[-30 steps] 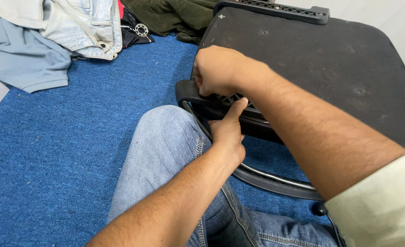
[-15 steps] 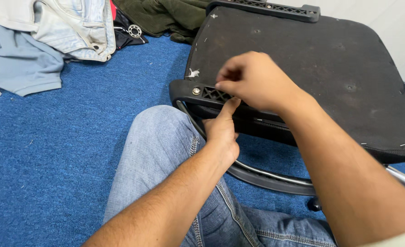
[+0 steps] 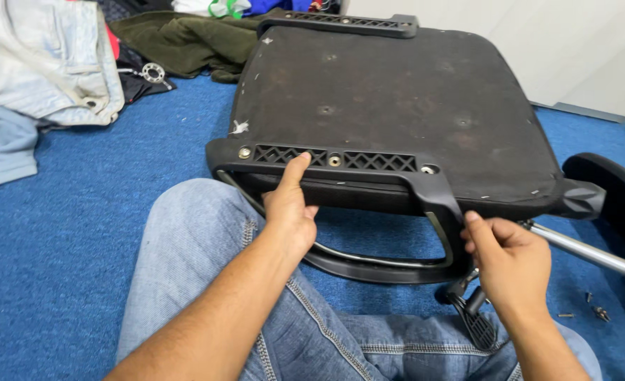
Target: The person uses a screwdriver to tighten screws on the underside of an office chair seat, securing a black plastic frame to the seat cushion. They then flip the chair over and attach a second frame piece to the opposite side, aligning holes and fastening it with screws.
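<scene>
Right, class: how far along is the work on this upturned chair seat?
Done: three bolts sit in the armrest bracket on the seat base. In hand: the left hand grips the bracket, the right hand its lower corner. Left, probably: loose screws lie unused on the carpet.

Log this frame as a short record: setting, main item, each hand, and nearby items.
setting: blue carpet floor, person seated, jeans-clad leg in front
main item: upturned black chair seat with armrest bracket
left hand: thumb pressed on the bracket, grip around its edge
right hand: closed at the armrest loop's right corner
nearby: clothes pile, metal rod, loose screws
</scene>
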